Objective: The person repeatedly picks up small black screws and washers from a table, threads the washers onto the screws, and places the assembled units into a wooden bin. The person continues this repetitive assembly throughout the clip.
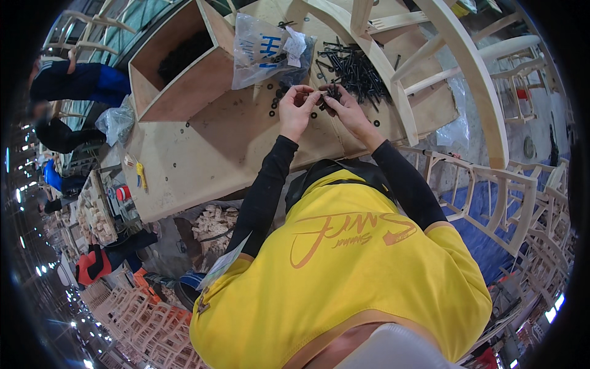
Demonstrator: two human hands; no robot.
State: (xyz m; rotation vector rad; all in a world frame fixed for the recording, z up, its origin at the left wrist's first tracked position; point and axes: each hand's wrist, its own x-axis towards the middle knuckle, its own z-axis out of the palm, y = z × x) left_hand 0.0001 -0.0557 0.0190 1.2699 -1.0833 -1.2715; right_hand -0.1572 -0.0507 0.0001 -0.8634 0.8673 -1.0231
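Note:
My two hands meet above the near part of the wooden worktable (pixel 203 163). My left hand (pixel 296 112) is closed in a pinch, its fingertips against those of the other hand; whatever lies between them is too small to make out. A cluster of black bolts (pixel 332 93) is gripped in my right hand (pixel 351 115). Just beyond the hands lies a loose pile of black bolts (pixel 356 69). Black washers (pixel 273 106) are scattered on the tabletop beside my left hand. A clear plastic bag (pixel 255 55) with blue print and a paper label lies behind them.
An open wooden box (pixel 190 92) with dark contents stands at the left of the table. Pale wooden chair frames (pixel 399 92) rest on its right side, with more around the floor. Yellow-handled pliers (pixel 141 175) lie near the left edge. Other people (pixel 86 80) are at the far left.

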